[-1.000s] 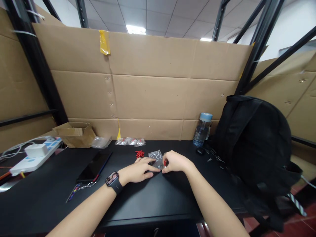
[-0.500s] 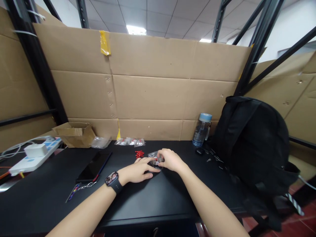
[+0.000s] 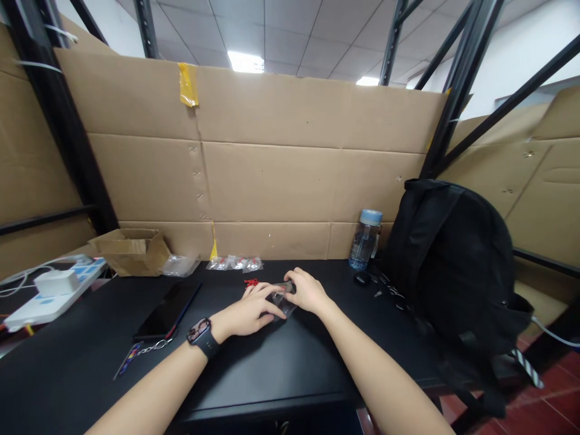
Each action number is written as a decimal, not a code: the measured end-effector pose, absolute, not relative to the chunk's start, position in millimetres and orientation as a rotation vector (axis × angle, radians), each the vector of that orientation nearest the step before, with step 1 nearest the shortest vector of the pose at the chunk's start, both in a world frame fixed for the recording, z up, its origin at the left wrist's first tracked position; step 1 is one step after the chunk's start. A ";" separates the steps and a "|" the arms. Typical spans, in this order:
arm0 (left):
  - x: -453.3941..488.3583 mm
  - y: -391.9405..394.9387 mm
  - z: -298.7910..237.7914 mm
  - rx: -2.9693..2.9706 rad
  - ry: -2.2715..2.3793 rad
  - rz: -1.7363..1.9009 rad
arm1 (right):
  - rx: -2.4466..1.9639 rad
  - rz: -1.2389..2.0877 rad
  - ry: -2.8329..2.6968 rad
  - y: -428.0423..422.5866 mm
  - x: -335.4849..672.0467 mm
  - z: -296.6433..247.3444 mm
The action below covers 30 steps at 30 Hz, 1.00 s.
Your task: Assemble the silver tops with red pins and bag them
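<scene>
A small clear plastic bag (image 3: pixel 289 309) lies on the black table between my two hands. My right hand (image 3: pixel 308 291) pinches its far edge, thumb and fingers closed together. My left hand (image 3: pixel 251 308), wearing a black smartwatch on the wrist, has its fingers stretched out and spread, with fingertips touching the bag's left side. What the bag contains is mostly hidden by my fingers. Just beyond the left fingers sits a small pile of red cord-like pieces (image 3: pixel 251 282), partly covered by that hand.
Several small filled clear bags (image 3: pixel 235 263) lie along the cardboard wall (image 3: pixel 272 181). To the left are a phone (image 3: pixel 167 311), an open cardboard box (image 3: pixel 131 252) and a white power strip (image 3: pixel 54 296). A water bottle (image 3: pixel 364 241) and black backpack (image 3: pixel 453 284) stand right.
The right hand has shifted its hold on the plastic bag, and more of the bag's near part now shows. My left hand covers more of the red pieces. The view has shifted slightly.
</scene>
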<state>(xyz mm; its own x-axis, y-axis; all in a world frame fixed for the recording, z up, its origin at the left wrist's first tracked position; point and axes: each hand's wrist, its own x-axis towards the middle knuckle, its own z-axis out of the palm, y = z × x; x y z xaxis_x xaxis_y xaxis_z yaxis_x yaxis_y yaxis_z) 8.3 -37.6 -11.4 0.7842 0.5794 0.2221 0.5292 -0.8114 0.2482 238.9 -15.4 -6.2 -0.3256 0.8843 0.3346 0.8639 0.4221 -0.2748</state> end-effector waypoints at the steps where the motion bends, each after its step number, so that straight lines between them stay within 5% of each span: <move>1: 9.0 -37.4 -11.3 2.806 0.890 0.491 | -1.401 0.125 -2.282 -14.2 243.7 -4.5; 7: 19.6 -33.0 -18.6 2.781 1.168 0.790 | -1.181 0.219 -2.399 -5.7 267.1 0.8; 30: 26.6 -25.1 -37.5 2.736 1.211 0.724 | -1.300 0.381 -2.278 -2.6 256.0 -2.5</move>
